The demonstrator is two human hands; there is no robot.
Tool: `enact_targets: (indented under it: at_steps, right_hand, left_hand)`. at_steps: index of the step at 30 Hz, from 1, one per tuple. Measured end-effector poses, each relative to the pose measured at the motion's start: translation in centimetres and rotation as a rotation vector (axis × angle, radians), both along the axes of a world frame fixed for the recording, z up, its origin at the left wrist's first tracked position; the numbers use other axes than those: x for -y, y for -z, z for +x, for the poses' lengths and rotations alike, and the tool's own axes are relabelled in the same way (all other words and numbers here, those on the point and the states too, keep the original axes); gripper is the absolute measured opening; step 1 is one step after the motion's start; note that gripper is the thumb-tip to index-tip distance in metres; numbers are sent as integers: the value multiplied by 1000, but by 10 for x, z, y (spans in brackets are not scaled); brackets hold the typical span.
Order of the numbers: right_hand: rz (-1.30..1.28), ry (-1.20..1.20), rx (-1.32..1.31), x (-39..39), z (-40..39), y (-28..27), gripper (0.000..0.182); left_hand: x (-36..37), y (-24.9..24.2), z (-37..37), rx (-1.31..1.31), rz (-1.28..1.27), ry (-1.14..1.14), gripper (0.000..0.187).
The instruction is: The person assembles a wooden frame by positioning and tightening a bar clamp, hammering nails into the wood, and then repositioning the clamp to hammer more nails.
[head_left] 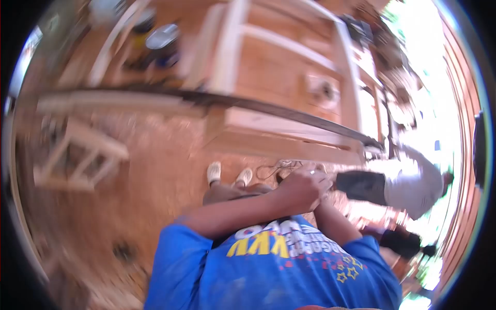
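Note:
My left hand (301,192) is raised in front of my chest, its fingers curled. Right against it is my right hand (321,182), also closed. The two hands meet and overlap, and motion blur hides whatever is between them. Both bare forearms come out of the sleeves of a blue shirt (279,268) with yellow and white print. Beyond my hands, a thin cable (268,169) lies on the ground.
A long wooden frame and bench (279,142) cross the view ahead. A small wooden frame (85,155) stands at the left on brown ground. At right are a person in a light shirt (413,186) and another in dark clothing (400,242). A silvery container (161,37) is far left.

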State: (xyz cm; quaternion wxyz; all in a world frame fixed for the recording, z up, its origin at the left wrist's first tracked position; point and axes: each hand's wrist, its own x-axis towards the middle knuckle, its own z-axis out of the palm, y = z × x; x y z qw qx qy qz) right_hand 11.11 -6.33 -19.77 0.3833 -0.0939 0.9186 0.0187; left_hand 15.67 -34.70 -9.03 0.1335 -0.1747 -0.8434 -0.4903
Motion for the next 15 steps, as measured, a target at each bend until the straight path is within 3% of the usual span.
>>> enact_targets:
  at_steps: [2, 5, 8, 11, 15]
  right_hand:
    - [-73, -8, 30, 35, 1, 32, 27]
    - [-158, 14, 51, 60, -4, 58, 27]
    - [-202, 35, 88, 67, 0, 76, 28]
    - [-219, 102, 105, 57, 19, 87, 28]
    - [-244, 197, 97, 28, 27, 89, 28]
  left_hand:
    - [-14, -6, -1, 166, 232, 283, 38]
    - [-45, 9, -33, 494, 250, 652, 47]
    - [-74, 39, -51, 813, 255, 861, 52]
    - [-88, 16, -46, 767, 91, 926, 53]
    - [-130, 22, -40, 668, 71, 976, 50]
